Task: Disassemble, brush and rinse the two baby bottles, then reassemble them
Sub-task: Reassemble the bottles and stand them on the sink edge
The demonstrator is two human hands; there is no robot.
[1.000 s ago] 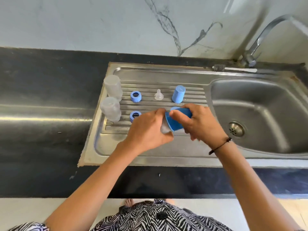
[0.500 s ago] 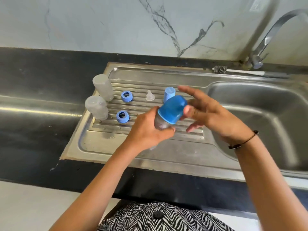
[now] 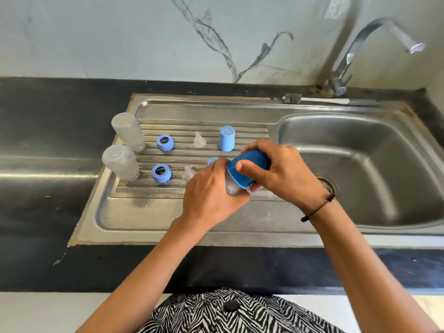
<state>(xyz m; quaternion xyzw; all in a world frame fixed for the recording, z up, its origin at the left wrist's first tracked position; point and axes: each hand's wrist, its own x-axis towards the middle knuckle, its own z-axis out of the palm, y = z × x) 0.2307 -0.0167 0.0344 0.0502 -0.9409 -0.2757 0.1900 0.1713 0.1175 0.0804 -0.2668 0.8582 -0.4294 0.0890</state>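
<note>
— Gripped by both hands over the draining board: what is held?
— A blue cap is enclosed by the curled fingers and thumb of the right hand. A clear part below the cap is wrapped by the left hand; whether it is a bottle or a teat cannot be told.
— Where are the other pieces found?
— Two clear bottle bodies are stood upside down at the left edge of the board. Two blue collar rings are set just beside them, one per row. A clear teat and a second blue cap are placed in the far row; another teat is seen in the near row, close to the left hand.
— And the brush?
— The bottle brush is laid on the sink rim behind the basin, near the tap. The dark surface is seen around the sink.
</note>
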